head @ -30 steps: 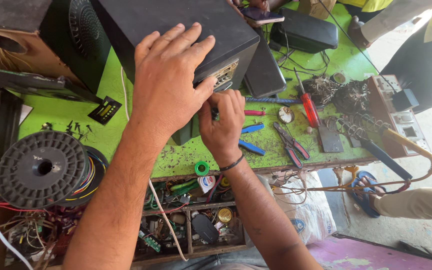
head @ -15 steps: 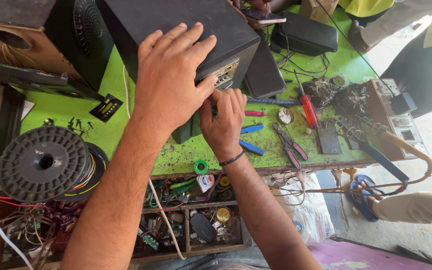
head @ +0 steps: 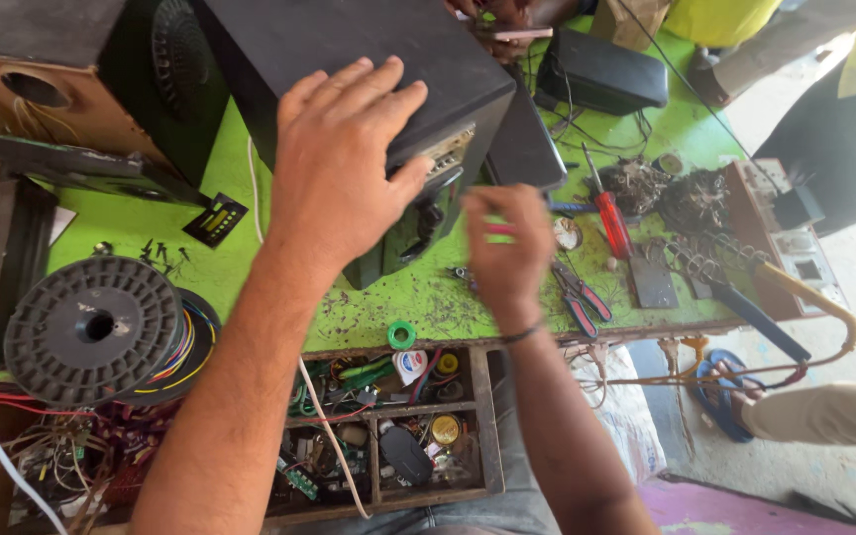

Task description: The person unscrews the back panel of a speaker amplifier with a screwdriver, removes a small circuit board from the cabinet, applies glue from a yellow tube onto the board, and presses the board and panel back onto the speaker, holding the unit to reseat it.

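A person's left hand [head: 344,163] lies flat, fingers spread, on top of a black speaker cabinet [head: 369,59] standing on a green counter [head: 131,223]; the palm presses the cabinet's upper edge and grips nothing. The right hand [head: 509,248] hovers just in front of the cabinet's open face, its fingers pinched shut on a slim pink tool [head: 497,229], whose tip cannot be made out; a dark band circles that wrist.

Just right of this hand lie a red-handled screwdriver [head: 611,220] and a pair of red-handled pliers [head: 579,297]; beyond them sit tangled clumps of wire [head: 666,193] and a soldering iron with a yellow cord [head: 804,297]. A small green roll of tape [head: 401,334] rests near the counter's front edge, below the cabinet. To the left stands a large black spool wound with coloured wire [head: 96,329]; a second, wood-faced speaker box [head: 47,104] stands at the far left corner. Below the counter edge an open wooden drawer [head: 482,416], split into compartments, holds small parts and loose wires. A black box [head: 601,71] sits at the counter's far side, near another person's hands.
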